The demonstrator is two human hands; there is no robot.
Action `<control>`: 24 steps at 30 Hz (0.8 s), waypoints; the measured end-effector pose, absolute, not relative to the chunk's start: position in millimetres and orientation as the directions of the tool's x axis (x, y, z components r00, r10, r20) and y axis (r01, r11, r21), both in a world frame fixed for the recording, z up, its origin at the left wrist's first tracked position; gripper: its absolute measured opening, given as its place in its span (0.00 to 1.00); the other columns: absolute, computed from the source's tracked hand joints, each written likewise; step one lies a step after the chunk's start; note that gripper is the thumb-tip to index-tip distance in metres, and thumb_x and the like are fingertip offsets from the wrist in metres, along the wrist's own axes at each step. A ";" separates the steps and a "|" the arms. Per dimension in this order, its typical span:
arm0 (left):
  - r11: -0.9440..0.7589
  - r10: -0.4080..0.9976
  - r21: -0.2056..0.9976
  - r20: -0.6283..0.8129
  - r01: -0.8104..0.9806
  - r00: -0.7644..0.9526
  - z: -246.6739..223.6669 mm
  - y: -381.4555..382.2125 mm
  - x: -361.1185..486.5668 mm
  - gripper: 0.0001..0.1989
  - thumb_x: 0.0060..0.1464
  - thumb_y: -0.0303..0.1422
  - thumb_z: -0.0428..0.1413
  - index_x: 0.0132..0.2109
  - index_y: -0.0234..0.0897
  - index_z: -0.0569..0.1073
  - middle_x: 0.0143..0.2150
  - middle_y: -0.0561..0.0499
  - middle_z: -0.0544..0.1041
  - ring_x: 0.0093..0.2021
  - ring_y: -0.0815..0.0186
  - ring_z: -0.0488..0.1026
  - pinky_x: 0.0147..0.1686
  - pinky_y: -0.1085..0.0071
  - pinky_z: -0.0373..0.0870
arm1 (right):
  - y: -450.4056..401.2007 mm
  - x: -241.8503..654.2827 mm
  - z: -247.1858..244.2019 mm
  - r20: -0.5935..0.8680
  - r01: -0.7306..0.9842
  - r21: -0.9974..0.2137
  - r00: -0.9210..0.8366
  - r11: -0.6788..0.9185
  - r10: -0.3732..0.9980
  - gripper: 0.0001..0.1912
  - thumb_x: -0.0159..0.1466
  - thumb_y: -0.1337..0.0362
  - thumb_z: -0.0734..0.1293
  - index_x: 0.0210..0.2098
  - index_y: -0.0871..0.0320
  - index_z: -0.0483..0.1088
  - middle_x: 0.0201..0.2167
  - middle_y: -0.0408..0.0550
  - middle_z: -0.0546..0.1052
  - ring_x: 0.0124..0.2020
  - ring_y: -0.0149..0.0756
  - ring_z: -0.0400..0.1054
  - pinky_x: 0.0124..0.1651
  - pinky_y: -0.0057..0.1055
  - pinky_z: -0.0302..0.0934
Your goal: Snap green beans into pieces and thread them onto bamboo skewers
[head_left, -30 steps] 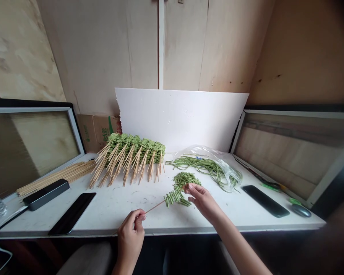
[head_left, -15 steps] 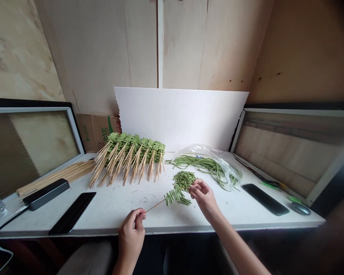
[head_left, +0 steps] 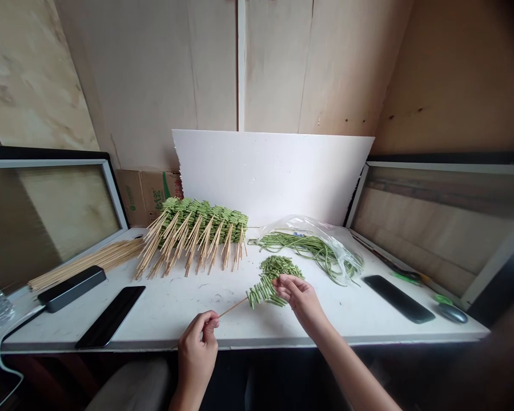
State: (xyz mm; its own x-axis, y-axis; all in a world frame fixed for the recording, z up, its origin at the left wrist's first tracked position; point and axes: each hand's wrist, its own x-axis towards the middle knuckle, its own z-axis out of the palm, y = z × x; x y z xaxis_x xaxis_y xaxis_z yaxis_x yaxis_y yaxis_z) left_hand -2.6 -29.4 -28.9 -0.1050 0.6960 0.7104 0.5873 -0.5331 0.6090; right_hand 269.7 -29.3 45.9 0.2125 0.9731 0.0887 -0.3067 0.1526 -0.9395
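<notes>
My left hand (head_left: pixel 200 337) pinches the bare lower end of a wooden skewer (head_left: pixel 233 307) above the table's front edge. Several short green bean pieces (head_left: pixel 259 292) sit crosswise along the skewer's far part. At the skewer's tip is my right hand (head_left: pixel 295 291), its thumb and fingers pinched together; whatever small thing lies between them is hidden. Just behind the right hand a pile of cut bean pieces (head_left: pixel 280 265) rests on the white table. Farther back on the left, finished bean skewers (head_left: pixel 205 222) lie stacked with their sticks pointing toward me.
Bare skewers (head_left: pixel 89 262) lie at the left, beside a black box-shaped device (head_left: pixel 72 288) and a phone (head_left: pixel 111 317). Long green beans (head_left: pixel 300 244) spill from a plastic bag (head_left: pixel 334 234). On the right are another dark phone (head_left: pixel 398 298) and a computer mouse (head_left: pixel 453 313).
My right hand has moved left and slightly down, from beside the bean pile to the skewer's tip. My left hand keeps its hold on the skewer almost unmoved.
</notes>
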 end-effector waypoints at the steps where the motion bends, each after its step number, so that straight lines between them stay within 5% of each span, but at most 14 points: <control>1: -0.533 0.696 0.608 0.711 0.589 -0.104 -28.9 -29.7 -2.8 0.10 0.65 0.31 0.52 0.38 0.40 0.78 0.31 0.49 0.83 0.31 0.62 0.81 0.33 0.72 0.76 | -29.3 269.1 45.3 0.089 -0.304 -0.941 0.210 0.151 0.974 0.18 0.56 0.48 0.78 0.37 0.56 0.82 0.37 0.53 0.85 0.43 0.45 0.79 0.50 0.41 0.72; 24: -0.564 0.679 0.590 0.730 0.578 -0.083 -26.6 -31.0 -4.5 0.11 0.64 0.30 0.51 0.38 0.40 0.79 0.32 0.49 0.83 0.31 0.62 0.82 0.33 0.73 0.77 | -34.9 272.4 51.5 0.187 -0.114 -0.971 0.193 0.212 0.963 0.17 0.56 0.48 0.78 0.33 0.56 0.83 0.31 0.50 0.83 0.32 0.39 0.73 0.40 0.36 0.69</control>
State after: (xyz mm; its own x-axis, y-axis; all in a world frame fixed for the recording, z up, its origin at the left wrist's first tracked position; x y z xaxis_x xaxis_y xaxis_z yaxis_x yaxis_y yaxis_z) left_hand -4.5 -31.0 -26.6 -0.0831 0.6787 0.7297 0.5776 -0.5639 0.5903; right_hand 272.4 -34.9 51.5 0.1931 0.9631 0.1873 -0.1143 0.2117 -0.9706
